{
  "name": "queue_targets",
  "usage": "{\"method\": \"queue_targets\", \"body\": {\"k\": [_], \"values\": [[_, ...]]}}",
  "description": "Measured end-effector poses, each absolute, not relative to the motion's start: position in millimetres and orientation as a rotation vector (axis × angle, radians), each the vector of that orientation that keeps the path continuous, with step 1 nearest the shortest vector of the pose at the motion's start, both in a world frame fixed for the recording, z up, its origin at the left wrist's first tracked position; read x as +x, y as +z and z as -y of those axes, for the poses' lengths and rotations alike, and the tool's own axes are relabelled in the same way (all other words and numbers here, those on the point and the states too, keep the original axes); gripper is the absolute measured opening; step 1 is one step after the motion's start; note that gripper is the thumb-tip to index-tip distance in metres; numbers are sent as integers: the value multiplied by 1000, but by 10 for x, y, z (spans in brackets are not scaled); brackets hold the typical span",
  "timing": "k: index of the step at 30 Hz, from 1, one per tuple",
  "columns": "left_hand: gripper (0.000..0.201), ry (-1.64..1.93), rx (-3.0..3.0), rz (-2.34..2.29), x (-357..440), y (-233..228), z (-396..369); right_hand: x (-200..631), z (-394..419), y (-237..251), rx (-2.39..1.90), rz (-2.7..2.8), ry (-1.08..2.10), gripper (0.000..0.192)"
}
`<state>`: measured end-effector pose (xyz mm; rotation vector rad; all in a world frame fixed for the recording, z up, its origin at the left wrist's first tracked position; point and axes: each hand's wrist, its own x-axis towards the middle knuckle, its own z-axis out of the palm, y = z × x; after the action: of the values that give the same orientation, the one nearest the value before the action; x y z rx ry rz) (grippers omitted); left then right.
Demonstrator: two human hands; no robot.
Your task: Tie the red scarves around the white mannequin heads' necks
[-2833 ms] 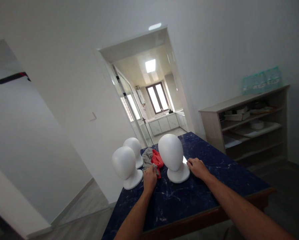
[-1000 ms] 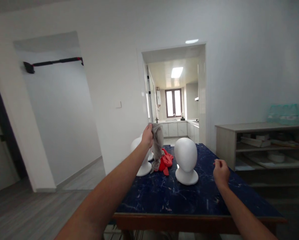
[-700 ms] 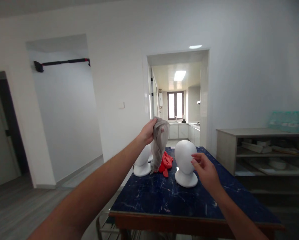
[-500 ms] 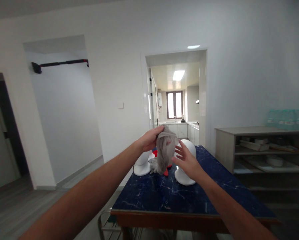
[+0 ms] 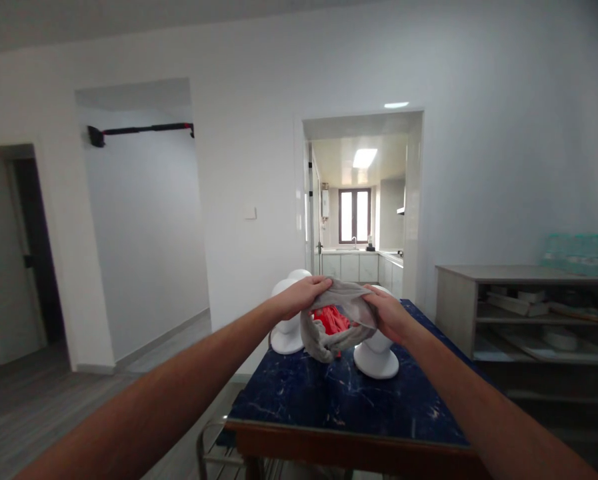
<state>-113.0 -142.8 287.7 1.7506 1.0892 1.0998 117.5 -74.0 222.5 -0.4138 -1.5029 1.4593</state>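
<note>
Above the dark blue marble-patterned table (image 5: 339,400), both of the person's hands are holding a grey knitted cap (image 5: 336,320) stretched open in the air. To the left of the table, a doorway is carrying a black and red bar (image 5: 141,130) across its top, well apart from the table. Near the table's far left corner, two white mannequin heads (image 5: 287,320) are standing close together, one partly hiding the other. Just right of them, the left hand (image 5: 303,295) is gripping the cap's left rim, fingers curled over the fabric and closed on it. Between the hands the cap is hanging as an open loop, its lower edge sagging towards the table but not touching it, as far as the view is showing. Through the cap's opening a red cloth (image 5: 331,320) is showing, lying on the table behind it. The right hand (image 5: 389,313) is clasping the cap's right rim, fingers folded around the fabric. Behind and under that hand, a third white mannequin head (image 5: 376,357) is standing upright on the table, its top hidden by the hand and cap. Beyond the table, an open doorway is showing a kitchen (image 5: 359,227) with a window. To the right of the table, a low open shelf unit (image 5: 503,307) is standing against the wall.
</note>
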Motion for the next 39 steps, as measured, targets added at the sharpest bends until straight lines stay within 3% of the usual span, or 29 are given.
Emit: {"method": "queue_targets", "body": {"k": [4,10,15,19,25,32,39], "values": [[45,760,1943,-1203,-1151,3018,1559,1294,793,2326,-455,1603,1546,34],[24,456,1867,-980,-1202,3233,1640,1563,914,2532,-388,2111,1593,59],[20,745,1686,-714,-983,3318,1705,1563,1099,2567,-402,2567,1567,53],[12,963,1558,-496,-616,3391,1799,1374,1211,2458,-268,2224,1390,36],[18,1217,1458,-305,-252,3640,1914,1321,1340,2374,-79,1932,1552,29],[25,1547,1305,-264,-482,4000,1830,2121,1116,2611,-178,1961,1534,31],[14,1669,1304,-348,-727,4041,1730,2932,889,2953,-497,1950,1438,24]]}}
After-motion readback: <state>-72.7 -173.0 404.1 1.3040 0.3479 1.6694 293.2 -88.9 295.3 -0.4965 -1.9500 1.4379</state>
